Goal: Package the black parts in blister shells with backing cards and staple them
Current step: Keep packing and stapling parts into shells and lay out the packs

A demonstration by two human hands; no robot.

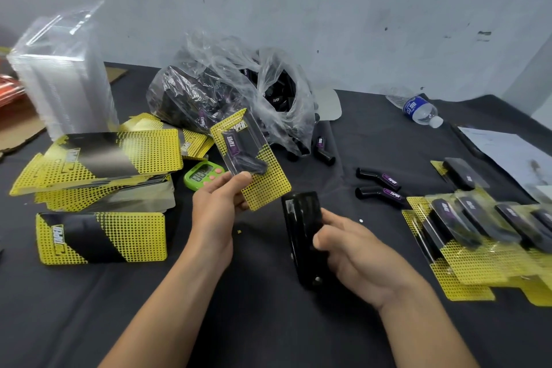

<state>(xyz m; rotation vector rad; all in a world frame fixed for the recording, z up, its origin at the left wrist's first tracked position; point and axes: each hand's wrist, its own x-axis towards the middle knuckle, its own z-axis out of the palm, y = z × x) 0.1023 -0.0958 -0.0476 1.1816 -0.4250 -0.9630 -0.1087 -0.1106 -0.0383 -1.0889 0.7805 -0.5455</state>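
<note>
right hand (358, 251) curled round black stapler (301, 227) | my left hand (218, 206) pinches carded blister pack (254, 155) by its lower edge

Black-clothed table (268, 323) w/ card stacks (101, 237), parts bag (227, 92), loose parts (378, 178), finished packs (484, 236).

Packs (478, 236): cut by right edge. Held pack (251, 155): corner hidden behind left hand (216, 206). Stapler (301, 215): side hidden under right hand (355, 251). Bag (227, 89): contents blurred through plastic.
</note>
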